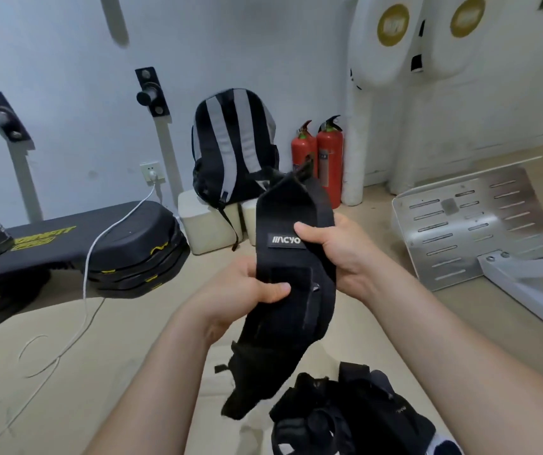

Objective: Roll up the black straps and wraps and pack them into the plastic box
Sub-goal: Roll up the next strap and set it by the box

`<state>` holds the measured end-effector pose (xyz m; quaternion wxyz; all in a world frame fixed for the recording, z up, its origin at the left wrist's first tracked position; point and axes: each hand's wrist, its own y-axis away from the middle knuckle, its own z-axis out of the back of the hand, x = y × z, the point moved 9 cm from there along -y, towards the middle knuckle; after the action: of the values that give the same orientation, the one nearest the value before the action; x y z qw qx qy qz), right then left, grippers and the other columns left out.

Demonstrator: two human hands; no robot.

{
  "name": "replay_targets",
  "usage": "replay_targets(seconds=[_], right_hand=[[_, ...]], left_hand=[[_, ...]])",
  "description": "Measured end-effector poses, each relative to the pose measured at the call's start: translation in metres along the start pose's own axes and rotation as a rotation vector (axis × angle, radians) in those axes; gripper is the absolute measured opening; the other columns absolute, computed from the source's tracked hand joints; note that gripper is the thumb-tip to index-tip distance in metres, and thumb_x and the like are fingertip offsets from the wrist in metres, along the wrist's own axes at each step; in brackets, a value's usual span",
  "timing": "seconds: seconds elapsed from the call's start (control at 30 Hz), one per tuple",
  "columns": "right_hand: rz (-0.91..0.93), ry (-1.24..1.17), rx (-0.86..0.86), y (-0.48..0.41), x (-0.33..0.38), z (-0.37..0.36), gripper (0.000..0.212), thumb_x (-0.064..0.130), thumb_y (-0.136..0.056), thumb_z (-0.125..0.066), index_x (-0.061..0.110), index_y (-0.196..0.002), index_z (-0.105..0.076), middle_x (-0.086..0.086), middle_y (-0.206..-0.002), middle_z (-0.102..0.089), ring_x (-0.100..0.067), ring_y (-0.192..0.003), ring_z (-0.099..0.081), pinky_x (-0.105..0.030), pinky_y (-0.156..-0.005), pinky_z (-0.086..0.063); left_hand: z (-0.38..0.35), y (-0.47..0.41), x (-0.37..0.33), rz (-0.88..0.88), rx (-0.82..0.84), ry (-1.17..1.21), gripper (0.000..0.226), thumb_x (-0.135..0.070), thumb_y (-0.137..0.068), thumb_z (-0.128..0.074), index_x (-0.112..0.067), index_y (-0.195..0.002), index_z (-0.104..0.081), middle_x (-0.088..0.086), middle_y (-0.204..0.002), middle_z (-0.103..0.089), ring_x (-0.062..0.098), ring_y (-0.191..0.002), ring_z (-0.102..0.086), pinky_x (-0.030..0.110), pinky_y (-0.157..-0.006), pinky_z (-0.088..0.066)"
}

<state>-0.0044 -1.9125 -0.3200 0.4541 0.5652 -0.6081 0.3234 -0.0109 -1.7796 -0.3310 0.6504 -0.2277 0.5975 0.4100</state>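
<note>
The black wrap [296, 208] is held upright between both hands, not yet rolled. The left hand [247, 290] pinches its middle section, thumb on the front face. The right hand [339, 254] grips the opposite edge just above, thumb beside the label [284, 240]. Risk: the long tail hanging free below the grip may twist or catch on the pile of straps [345, 418] lying beneath it, producing a loose, skewed roll. The plastic box is not in view. The label reads approximately "IIIACYO", white on black. Left of the grip, yellow lettering on the bench [66, 238] ends in "FIT"; the rest is illegible.
</note>
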Motion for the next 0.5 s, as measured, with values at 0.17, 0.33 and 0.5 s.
replay_targets(seconds=[0.17, 0.33, 0.5], right_hand=[[0.064, 0.025, 0.077, 0.0, -0.006, -0.032, 0.016, 0.002, -0.094, -0.059, 0.012, -0.103, -0.069, -0.011, -0.101, -0.075, -0.025, -0.091, -0.073, -0.038, -0.079, -0.059], [-0.05, -0.296, 0.212, -0.003, -0.001, -0.045, 0.029, 0.026, -0.103, -0.049, 0.009, -0.118, -0.067, -0.017, -0.116, -0.071, -0.029, -0.105, -0.07, -0.044, -0.092, -0.055], [0.079, -0.17, 0.119, -0.011, 0.011, -0.029, 0.018, 0.004, -0.097, -0.053, 0.007, -0.099, -0.07, -0.013, -0.092, -0.073, -0.023, -0.082, -0.07, -0.035, -0.074, -0.058]], left_hand=[[0.025, 0.007, -0.002, -0.075, -0.251, 0.143, 0.021, -0.023, -0.086, -0.073, -0.015, -0.106, -0.074, 0.003, -0.099, -0.077, 0.02, -0.097, -0.072, 0.032, -0.085, -0.055], [0.034, 0.013, -0.002, -0.061, -0.215, 0.034, 0.018, -0.008, -0.086, -0.071, -0.013, -0.103, -0.073, 0.0, -0.096, -0.077, 0.014, -0.094, -0.072, 0.022, -0.078, -0.052], [0.03, 0.021, 0.005, -0.002, -0.069, -0.117, 0.019, -0.003, -0.086, -0.07, -0.016, -0.098, -0.074, -0.002, -0.096, -0.077, 0.012, -0.093, -0.072, 0.025, -0.083, -0.052]])
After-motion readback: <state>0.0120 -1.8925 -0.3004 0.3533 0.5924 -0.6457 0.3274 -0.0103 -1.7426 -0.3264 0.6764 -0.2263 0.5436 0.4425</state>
